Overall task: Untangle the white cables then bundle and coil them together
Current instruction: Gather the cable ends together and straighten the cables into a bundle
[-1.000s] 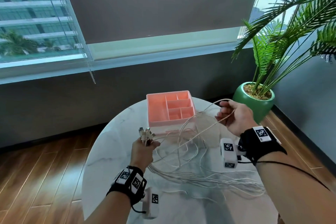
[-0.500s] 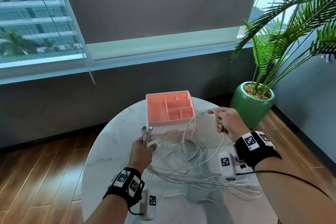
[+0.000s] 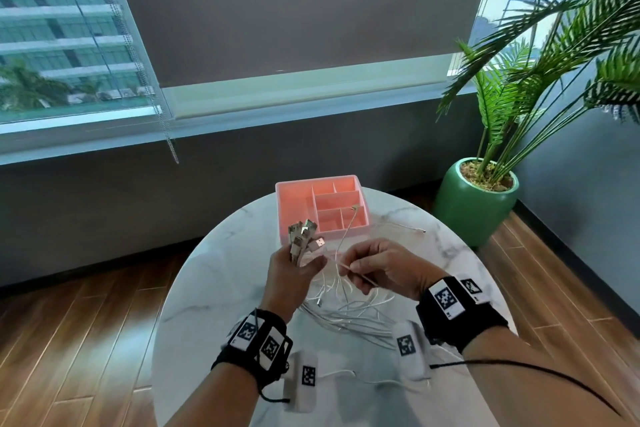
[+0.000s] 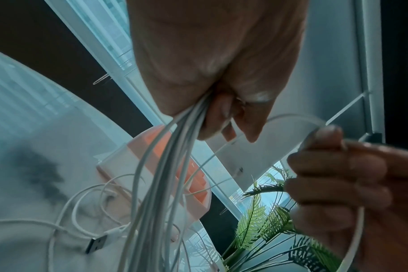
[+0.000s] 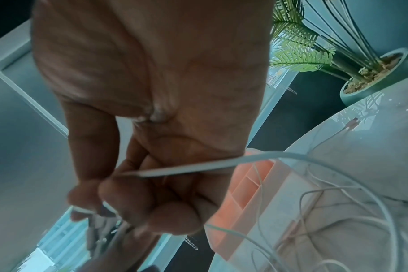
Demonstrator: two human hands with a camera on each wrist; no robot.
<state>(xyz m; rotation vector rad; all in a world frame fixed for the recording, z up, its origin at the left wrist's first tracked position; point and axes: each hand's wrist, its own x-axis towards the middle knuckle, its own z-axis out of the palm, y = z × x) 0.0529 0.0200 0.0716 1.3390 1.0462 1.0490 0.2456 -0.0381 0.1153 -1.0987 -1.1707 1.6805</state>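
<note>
Cables [image 3: 349,314], white and still looped across the marble table [image 3: 214,288], trail from my left hand [image 3: 291,274], which grips a fistful of strands with their USB plugs [image 3: 304,232] fanned above it. My right hand [image 3: 381,270] pinches one strand close beside it. A hard pull here could tighten a snag or drag a plug loose. Beyond, the pink organizer [image 3: 294,208] looks empty, though one plug end [image 3: 355,207] hangs over a near compartment.
</note>
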